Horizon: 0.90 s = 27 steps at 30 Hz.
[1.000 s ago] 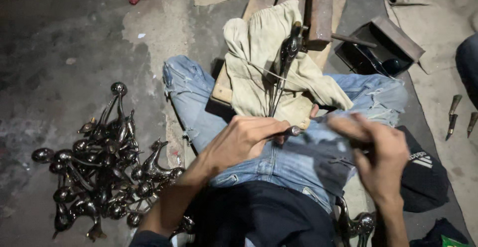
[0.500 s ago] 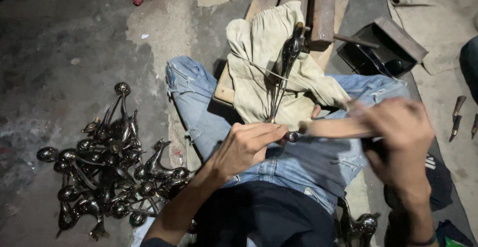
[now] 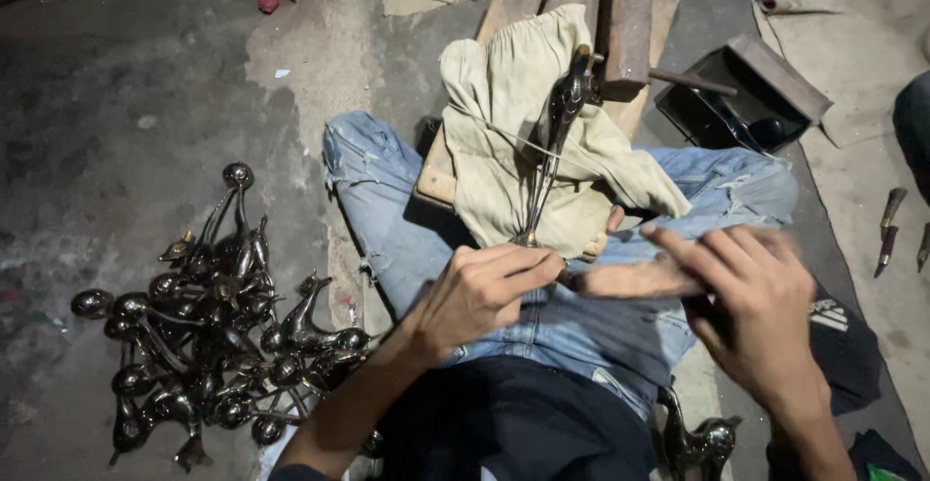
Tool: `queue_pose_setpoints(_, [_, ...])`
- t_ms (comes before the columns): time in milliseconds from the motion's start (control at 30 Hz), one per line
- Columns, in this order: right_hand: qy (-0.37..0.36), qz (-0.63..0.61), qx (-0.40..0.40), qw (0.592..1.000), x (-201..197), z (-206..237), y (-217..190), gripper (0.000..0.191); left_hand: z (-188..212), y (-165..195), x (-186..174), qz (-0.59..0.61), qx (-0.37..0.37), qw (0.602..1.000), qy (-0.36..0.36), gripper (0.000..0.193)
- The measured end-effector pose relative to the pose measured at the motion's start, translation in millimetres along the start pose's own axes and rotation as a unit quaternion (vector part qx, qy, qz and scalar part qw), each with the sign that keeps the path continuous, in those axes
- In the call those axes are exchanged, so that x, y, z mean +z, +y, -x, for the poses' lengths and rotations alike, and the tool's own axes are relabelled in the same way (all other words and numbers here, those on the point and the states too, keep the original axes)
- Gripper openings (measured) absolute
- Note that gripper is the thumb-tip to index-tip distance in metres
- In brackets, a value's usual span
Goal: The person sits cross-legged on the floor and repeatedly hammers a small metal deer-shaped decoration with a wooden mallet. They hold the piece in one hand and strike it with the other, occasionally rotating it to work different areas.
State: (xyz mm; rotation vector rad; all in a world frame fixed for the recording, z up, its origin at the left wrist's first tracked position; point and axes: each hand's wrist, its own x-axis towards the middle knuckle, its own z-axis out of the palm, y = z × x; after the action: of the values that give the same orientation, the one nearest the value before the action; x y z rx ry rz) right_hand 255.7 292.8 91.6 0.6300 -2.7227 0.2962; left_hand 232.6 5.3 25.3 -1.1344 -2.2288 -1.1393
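A slim dark metal bird-shaped figure (image 3: 560,118) lies on a beige cloth (image 3: 504,152) draped over a wooden block on my lap. My left hand (image 3: 480,297) grips the figure's lower end near my knee. My right hand (image 3: 760,321), blurred by motion, holds a tan, rod-like file (image 3: 630,279). The file's tip reaches toward the fingers of my left hand, at the base of the figure. I sit on the floor in blue jeans (image 3: 387,219).
A pile of several similar shiny metal figures (image 3: 208,341) lies on the concrete floor at my left. One more figure (image 3: 699,439) stands by my right hip. Wooden planks (image 3: 625,6) and a black open box (image 3: 741,103) lie ahead. Small chisels (image 3: 889,229) lie at far right.
My right hand swung out to the right with the file and has come back left and lower. My left hand keeps its grip on the figure.
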Motion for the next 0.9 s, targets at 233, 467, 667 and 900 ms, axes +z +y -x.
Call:
queue_pose_setpoints(233, [0.061,-0.053,0.043,0.996,7,4,19,0.076,-11,-3,-6,0.049,-0.027,0.997,-0.048,0.048])
queue_pose_setpoints(467, [0.072,-0.028,0.04,0.996,9,15,34,0.074,-15,-4,-10,0.053,-0.019,0.997,-0.05,0.052])
queue_pose_setpoints(667, [0.134,-0.117,0.094,0.98,18,9,22,0.046,-14,-5,-8,0.037,-0.016,0.997,-0.065,0.052])
queue_pose_setpoints(900, [0.077,0.033,-0.058,0.995,13,2,15,0.069,-9,-6,-6,0.033,-0.007,0.998,-0.056,0.053])
